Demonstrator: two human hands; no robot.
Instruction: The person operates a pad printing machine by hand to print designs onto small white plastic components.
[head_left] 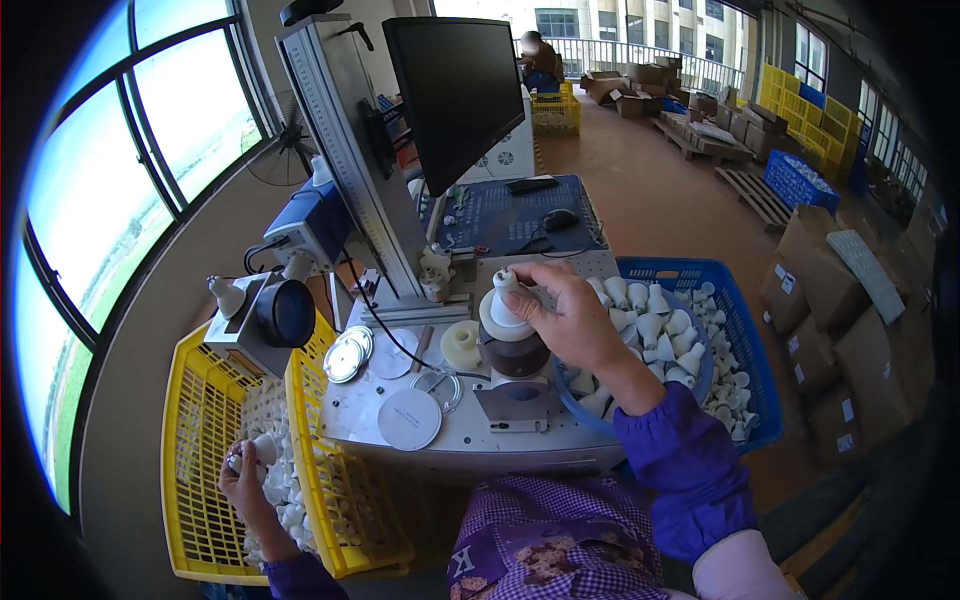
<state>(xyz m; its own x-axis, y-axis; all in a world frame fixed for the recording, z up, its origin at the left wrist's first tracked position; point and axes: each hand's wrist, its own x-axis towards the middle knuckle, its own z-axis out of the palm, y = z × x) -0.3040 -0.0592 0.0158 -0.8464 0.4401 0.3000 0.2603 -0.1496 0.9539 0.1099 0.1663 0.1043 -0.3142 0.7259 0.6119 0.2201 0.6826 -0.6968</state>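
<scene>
My right hand (pixel 572 312) pinches a white bulb housing (pixel 508 300) by its narrow upper end. That housing stands upright on a pale ring (pixel 492 322) atop a dark round fixture (pixel 515 356) on the machine table. Lower left, my left hand (pixel 245 488) has its fingers closed round another white bulb housing (pixel 264 448), held over the yellow crate (pixel 182 455). Many similar white pieces lie in that crate. To the left of the fixture sits a cream-coloured ring with a raised hub (pixel 461 345).
A blue crate (pixel 765 385) and a clear round tub (pixel 712 365) of white housings stand at the right. Metal discs (pixel 410 418) lie on the table. A laser-type head with a dark lens (pixel 286 313) and a monitor (pixel 455 95) rise behind. Another person (pixel 542 65) sits far back.
</scene>
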